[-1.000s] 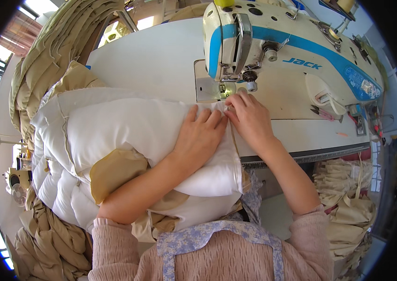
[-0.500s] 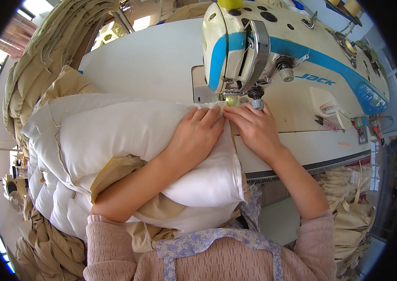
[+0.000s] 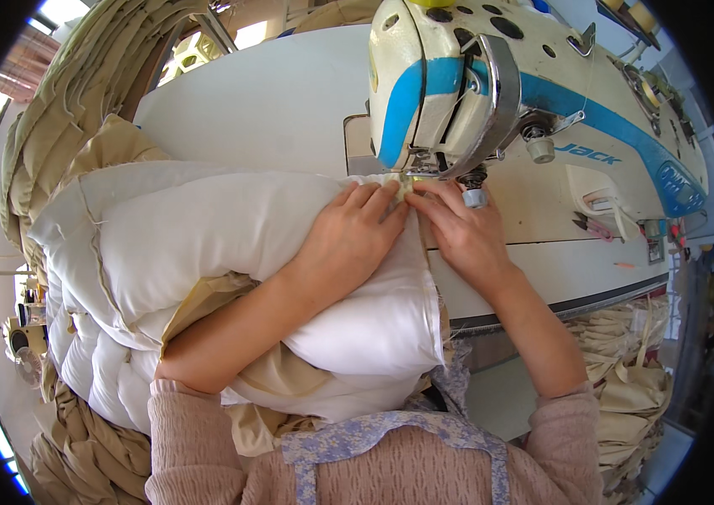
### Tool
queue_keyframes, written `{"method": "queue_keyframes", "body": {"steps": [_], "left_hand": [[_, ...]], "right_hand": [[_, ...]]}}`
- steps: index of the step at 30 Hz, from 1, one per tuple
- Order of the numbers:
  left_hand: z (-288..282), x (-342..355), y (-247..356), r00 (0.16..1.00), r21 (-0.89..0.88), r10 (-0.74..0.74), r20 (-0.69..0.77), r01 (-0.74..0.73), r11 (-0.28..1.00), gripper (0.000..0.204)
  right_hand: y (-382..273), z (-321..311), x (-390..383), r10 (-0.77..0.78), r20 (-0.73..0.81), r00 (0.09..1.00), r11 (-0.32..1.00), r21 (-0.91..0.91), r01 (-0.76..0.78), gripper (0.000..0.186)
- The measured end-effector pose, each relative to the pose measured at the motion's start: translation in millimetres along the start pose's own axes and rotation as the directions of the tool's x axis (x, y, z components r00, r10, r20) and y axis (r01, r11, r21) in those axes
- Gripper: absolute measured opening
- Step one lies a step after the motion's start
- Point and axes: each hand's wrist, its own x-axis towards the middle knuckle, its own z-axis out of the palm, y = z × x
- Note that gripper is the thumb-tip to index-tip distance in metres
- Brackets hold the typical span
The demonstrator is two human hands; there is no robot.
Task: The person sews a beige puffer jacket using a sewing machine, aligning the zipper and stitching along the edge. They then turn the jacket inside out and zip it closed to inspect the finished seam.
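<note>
A thick, white padded fabric piece (image 3: 197, 223) with beige cloth folded into it lies across the sewing table and my lap. Its far edge runs up to the needle area of a cream and blue sewing machine (image 3: 424, 93). My left hand (image 3: 361, 223) is closed over that edge, its fingertips just left of the presser foot. Close beside it, my right hand (image 3: 462, 227) pinches the same edge at the fabric's right corner, under the machine's grey tension knob (image 3: 475, 198). The needle and the exact fingertip grip are mostly hidden.
The white table top (image 3: 256, 93) extends behind the fabric. Pink-handled snips (image 3: 594, 225) lie under the machine arm. Beige cloth (image 3: 62, 126) is piled high at the left, with more beige pieces (image 3: 630, 370) below the table at the right.
The view has shifted slightly, so the machine appears a little farther right. Both hands stay on the fabric edge by the presser foot; the right fingers look slightly more spread.
</note>
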Motion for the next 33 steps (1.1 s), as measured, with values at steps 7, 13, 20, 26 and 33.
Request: {"method": "queue_keyframes", "body": {"steps": [7, 13, 20, 26, 33], "left_hand": [[1, 1, -11, 0.999, 0.012, 0.038, 0.019, -0.038, 0.999, 0.033], [-2, -1, -10, 0.998, 0.002, 0.044, 0.036, -0.044, 0.999, 0.030], [-2, 1, -10, 0.997, -0.011, 0.075, -0.004, -0.075, 0.997, 0.024], [3, 2, -21, 0.994, 0.073, 0.102, -0.034, -0.099, 0.992, 0.029], [-56, 10, 21, 0.974, -0.329, -0.126, 0.190, 0.184, 0.926, 0.022]], "right_hand": [[-2, 4, 1, 0.046, 0.013, 0.999, 0.998, 0.041, -0.046, 0.029], [-6, 1, -1, 0.012, -0.019, 1.000, 0.997, 0.076, -0.011, 0.028], [-6, -22, -16, 0.090, 0.047, 0.995, 0.961, 0.257, -0.099, 0.023], [-44, -48, -50, 0.099, 0.064, 0.993, 0.711, 0.694, -0.115, 0.027], [-63, -90, -49, 0.051, 0.591, 0.805, 0.176, 0.788, -0.590, 0.031]]}}
